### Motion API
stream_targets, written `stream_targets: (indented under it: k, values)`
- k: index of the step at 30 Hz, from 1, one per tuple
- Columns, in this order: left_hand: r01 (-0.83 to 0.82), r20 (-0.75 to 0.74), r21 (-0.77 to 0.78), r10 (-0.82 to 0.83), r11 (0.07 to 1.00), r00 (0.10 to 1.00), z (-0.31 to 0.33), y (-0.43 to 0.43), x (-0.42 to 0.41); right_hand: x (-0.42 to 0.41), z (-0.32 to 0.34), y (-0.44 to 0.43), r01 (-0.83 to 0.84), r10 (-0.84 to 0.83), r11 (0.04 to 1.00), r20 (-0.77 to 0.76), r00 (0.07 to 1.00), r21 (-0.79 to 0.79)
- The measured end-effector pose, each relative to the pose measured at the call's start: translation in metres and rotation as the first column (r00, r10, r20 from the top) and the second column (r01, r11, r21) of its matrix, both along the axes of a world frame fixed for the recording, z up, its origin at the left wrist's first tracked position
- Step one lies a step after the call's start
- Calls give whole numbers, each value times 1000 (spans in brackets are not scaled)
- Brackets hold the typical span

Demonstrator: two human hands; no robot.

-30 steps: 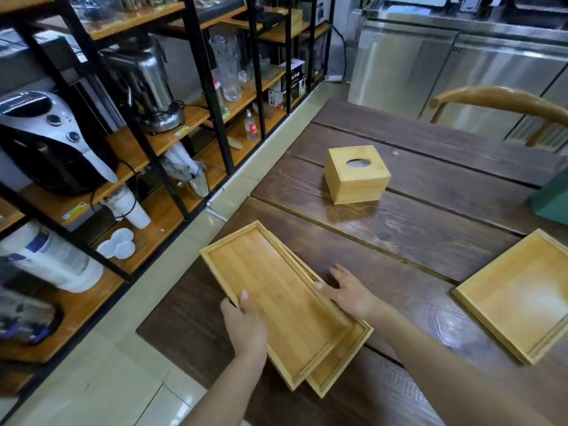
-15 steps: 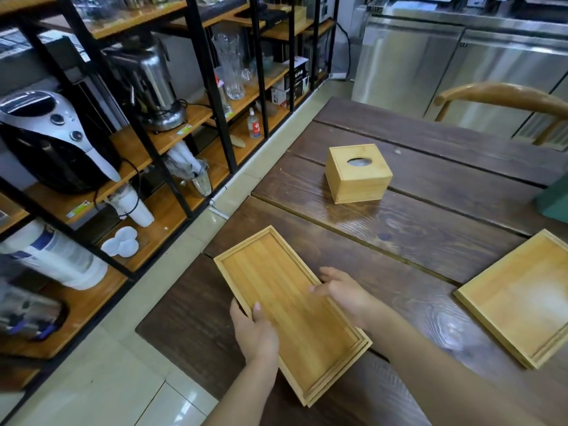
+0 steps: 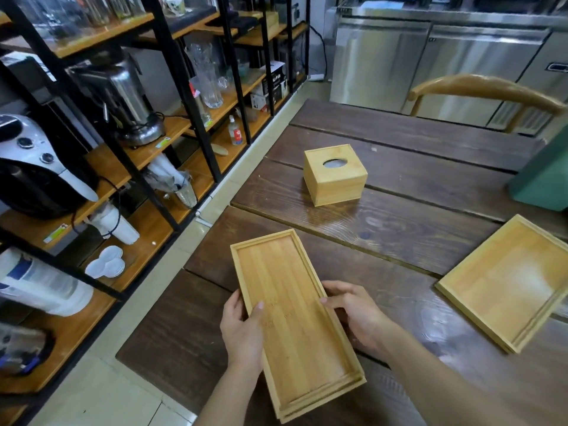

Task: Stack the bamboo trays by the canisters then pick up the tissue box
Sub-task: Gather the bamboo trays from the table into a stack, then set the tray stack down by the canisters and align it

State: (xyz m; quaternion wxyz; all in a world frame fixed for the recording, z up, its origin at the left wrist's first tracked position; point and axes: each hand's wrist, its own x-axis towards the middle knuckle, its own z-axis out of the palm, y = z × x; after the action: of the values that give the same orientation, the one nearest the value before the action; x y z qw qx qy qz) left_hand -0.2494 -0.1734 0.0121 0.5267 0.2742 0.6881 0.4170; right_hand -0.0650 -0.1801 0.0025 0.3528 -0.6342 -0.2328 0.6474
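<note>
Two long bamboo trays [image 3: 292, 309] lie stacked one on the other near the front left of the dark wooden table [image 3: 399, 235]. My left hand [image 3: 242, 330] grips the stack's left edge, thumb on the upper tray's floor. My right hand [image 3: 356, 315] holds the right edge. A wider bamboo tray [image 3: 510, 281] lies apart at the right. The bamboo tissue box [image 3: 335, 175], with an oval hole on top, stands farther back in the middle.
A green container [image 3: 544, 182] stands at the table's right edge. A wooden chair back [image 3: 485, 90] rises behind the table. Black metal shelving [image 3: 129, 155] with appliances and glassware runs along the left. Steel cabinets [image 3: 430, 56] line the back wall.
The upper tray has slid into line over the lower one. Both hands have closed on the stack's sides and turned it more lengthwise toward me.
</note>
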Motion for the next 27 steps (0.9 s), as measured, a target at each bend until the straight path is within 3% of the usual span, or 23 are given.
stream_targets:
  k: [5, 8, 13, 18, 22, 27]
  values:
    - [-30, 5, -70, 30, 997, 1000, 3, 10, 21, 17, 15, -12, 14, -14, 1000, -8, 1000, 7]
    - [-1, 26, -96, 4, 995, 1000, 10, 17, 38, 23, 18, -24, -41, 28, 995, 136, 990, 91]
    - [270, -33, 50, -269, 962, 963, 40, 19, 89, 58, 39, -47, 19, -101, 955, 264, 959, 296]
    - [741, -82, 101, -737, 663, 671, 60, 29, 166, 121, 72, -68, 342, -448, 836, 174, 877, 429]
    - [853, -10, 105, -857, 511, 515, 65, 35, 236, 170, 75, -83, 534, -672, 722, 263, 692, 440]
    - [933, 122, 43, -929, 357, 350, 63, 43, 314, 222, 71, -92, 651, -779, 621, 255, 573, 436]
